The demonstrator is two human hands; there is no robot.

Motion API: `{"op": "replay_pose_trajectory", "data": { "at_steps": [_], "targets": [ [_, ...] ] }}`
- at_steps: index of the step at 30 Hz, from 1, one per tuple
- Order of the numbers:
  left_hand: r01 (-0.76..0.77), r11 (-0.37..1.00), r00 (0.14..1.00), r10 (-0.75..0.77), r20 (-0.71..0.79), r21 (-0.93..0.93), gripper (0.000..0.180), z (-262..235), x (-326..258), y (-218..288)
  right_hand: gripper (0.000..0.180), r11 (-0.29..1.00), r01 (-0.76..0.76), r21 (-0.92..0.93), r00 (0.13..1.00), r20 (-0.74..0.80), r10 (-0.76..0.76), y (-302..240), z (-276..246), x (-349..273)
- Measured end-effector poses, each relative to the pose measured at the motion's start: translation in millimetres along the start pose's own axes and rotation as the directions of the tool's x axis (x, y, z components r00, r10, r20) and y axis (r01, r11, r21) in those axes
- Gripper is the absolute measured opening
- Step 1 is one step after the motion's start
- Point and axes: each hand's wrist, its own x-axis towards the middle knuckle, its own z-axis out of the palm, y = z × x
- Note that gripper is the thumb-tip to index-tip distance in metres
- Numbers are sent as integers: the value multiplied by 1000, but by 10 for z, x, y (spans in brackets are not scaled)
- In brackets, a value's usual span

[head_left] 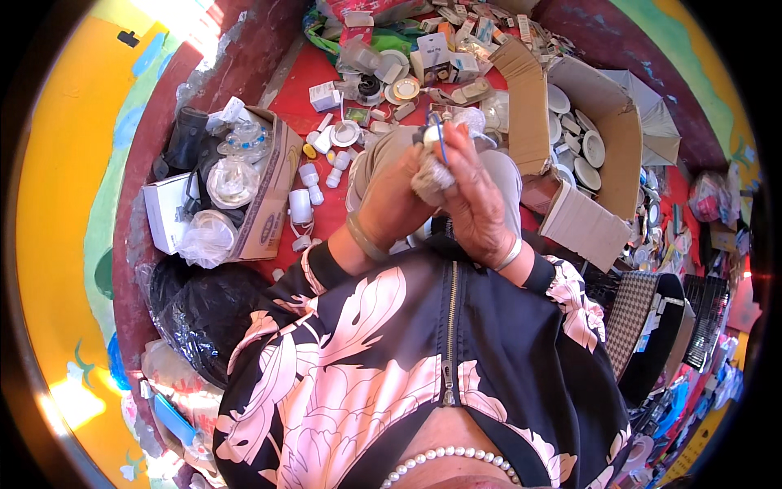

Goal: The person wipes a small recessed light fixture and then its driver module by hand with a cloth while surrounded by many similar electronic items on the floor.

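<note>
Lamp part (432, 167), white and crumpled-looking, sits pinched between our left hand (397, 196) and right hand (475, 200); our fingers hide most of it. Above the grip a blue wire (441, 138) pokes out, its end blurred.

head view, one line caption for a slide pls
Both hands hold a small white part above a red floor littered with white fittings.

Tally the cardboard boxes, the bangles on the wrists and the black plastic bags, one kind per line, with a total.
Cardboard boxes: 2, the left box full of clear plastic bits and the right box holding white round discs
Bangles: 2, the left bangle and the right bangle
Black plastic bags: 1, the black bag
Total: 5
</note>
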Motion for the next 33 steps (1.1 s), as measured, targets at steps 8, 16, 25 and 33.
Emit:
{"op": "replay_pose_trajectory", "data": {
  "at_steps": [8, 16, 25, 33],
  "targets": [
    [-97, 930, 993, 112, -22, 355, 38, 85, -13, -30, 45, 987, -116, 107, 993, 4, 116, -66, -29, 75],
    [-39, 959, 998, 22, -64, -280, 35, -245, 29, 75, 47, 970, -177, 166, 941, 316, 118, 115, -109, -171],
    [-146, 923, 936, 12, -352, -357, 48, -244, 77, 99, 29, 517, -402, 756, 808, 28, 588, 330, -692, -195],
    [-30, 939, 997, 2, -82, -342, 64, -165, 44, 60, 31, 649, -356, 673, 842, -70, 535, 47, -410, 99]
  ]
}}
